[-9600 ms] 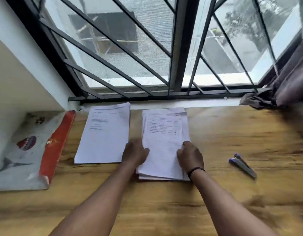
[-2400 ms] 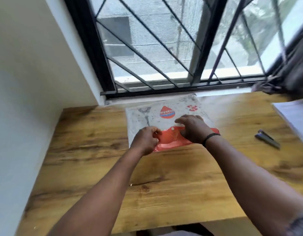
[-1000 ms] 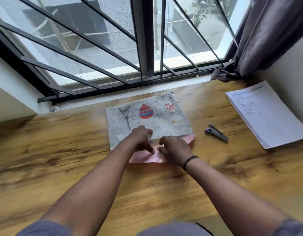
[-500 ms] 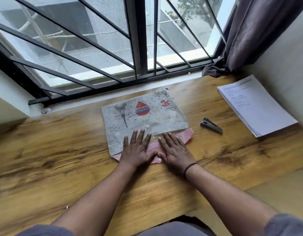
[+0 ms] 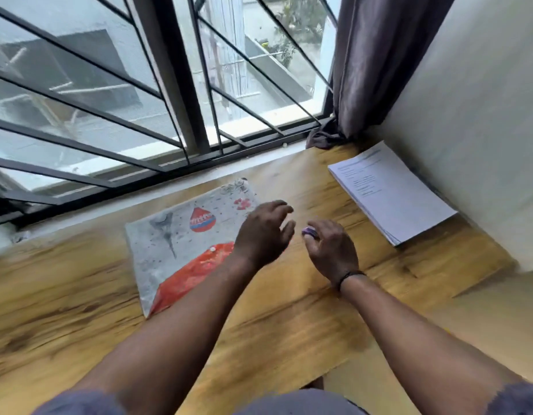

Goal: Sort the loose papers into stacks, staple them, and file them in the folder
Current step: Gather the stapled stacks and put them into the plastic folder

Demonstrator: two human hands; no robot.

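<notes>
Folder (image 5: 181, 250) on wooden desk (image 5: 64, 295), barred window (image 5: 169, 85)

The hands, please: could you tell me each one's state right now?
Left hand: open, fingers relaxed, holding nothing.
Right hand: curled around the purple stapler.

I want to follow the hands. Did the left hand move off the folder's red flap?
Yes. The left hand went right along the folder, off its red flap.
</notes>
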